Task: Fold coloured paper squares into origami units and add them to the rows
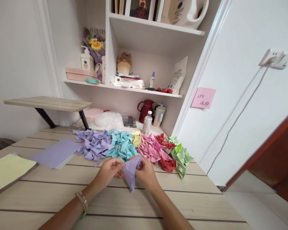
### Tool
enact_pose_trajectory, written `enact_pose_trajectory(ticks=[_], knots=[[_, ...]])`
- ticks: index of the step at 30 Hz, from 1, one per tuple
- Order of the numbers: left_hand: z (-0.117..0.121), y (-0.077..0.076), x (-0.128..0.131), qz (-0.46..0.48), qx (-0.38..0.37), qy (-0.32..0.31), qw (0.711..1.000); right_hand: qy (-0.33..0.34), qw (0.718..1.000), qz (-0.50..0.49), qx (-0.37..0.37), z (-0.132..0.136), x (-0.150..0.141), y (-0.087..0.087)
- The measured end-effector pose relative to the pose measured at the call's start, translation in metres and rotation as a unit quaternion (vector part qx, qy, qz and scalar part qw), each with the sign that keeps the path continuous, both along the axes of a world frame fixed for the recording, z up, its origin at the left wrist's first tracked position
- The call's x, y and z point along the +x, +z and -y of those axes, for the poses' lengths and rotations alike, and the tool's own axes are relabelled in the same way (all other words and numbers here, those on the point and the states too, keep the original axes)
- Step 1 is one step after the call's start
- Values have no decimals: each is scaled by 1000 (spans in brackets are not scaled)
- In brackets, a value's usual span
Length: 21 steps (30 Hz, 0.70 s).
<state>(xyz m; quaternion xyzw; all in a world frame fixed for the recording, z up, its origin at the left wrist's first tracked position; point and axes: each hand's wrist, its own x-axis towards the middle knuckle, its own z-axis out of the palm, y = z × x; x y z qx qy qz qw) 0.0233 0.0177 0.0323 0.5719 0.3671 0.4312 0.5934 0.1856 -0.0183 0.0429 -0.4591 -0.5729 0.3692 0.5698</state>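
Note:
Both my hands hold one lilac sheet of paper [131,172], partly folded, a little above the wooden table [62,198]. My left hand [109,172] pinches its left edge with closed fingers. My right hand [145,172] grips its right side, fingers closed on the fold. Just beyond my hands lies a row of folded paper pieces: purple [93,145], turquoise [121,145], pale yellow [136,138], pink [151,149], red [166,156] and green [181,155].
A stack of lilac sheets [56,153] and a yellow pad [7,171] lie at the left. Behind stand white shelves [124,88] with bottles, a red jug [145,110] and a clear bottle [147,123]. A pink note [203,97] is stuck to the right wall.

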Motion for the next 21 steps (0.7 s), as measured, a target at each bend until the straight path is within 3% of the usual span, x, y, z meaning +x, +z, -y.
enact_pose_trajectory(ticks=[3,8,12,21], knots=[[-1,-2,0,-8,20,14,1000,-31,999,6,7,2,-5,-3],[2,1,3,-2,-32,-5,999,-41,999,15,31,4,-8,-4],[5,3,4,-14,-43,-34,998,-37,999,13,20,4,-7,-4],[0,5,-2,-47,-2,-18,999,13,997,70,23,-1,6,-1]])
